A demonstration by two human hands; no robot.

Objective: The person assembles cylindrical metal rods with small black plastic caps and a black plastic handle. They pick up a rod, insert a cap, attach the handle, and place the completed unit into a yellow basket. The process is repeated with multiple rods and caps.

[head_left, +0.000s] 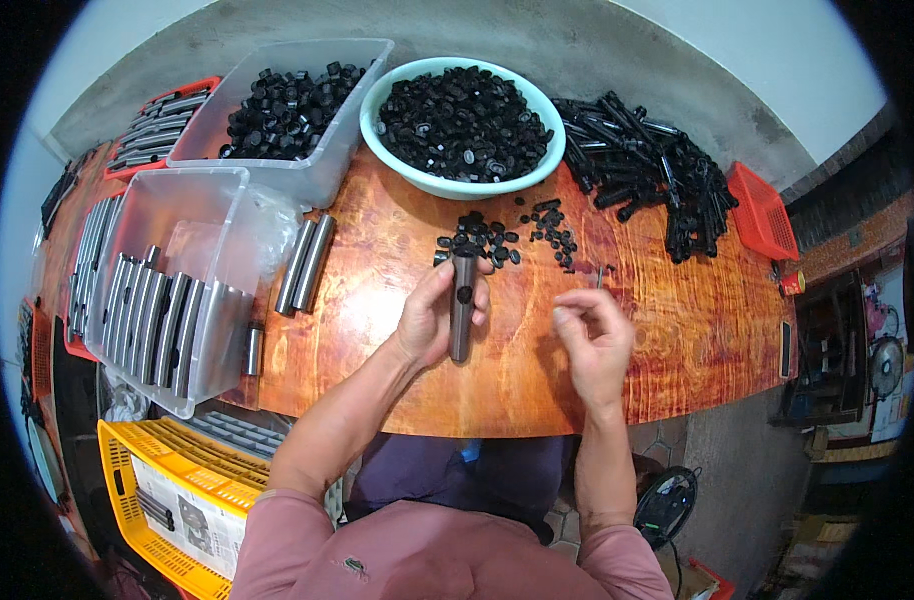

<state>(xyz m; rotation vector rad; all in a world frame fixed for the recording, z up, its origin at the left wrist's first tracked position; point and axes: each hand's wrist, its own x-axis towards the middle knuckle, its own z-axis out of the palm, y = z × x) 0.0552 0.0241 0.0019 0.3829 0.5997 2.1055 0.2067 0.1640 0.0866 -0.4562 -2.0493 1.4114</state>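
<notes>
Tube [460, 335], dark, at frame center, lengthwise up the picture; left hand [427, 318] has a firm grip round its upper part, round black spot facing the camera. Right hand [595, 335], right of center, apart from tube: thumb and fingers bunched close, can't tell if anything is pinched in that grip. Small black caps [487, 235] lie on the tabletop [527, 380] just beyond the tube, smaller black bits [555, 238] to their right; pale green bowl [467, 188] of black pieces at upper center. Step in hand looks like fitting small parts to the tube. Next move likely calls for a precise right-hand pinch at the tube, left steadying it.
</notes>
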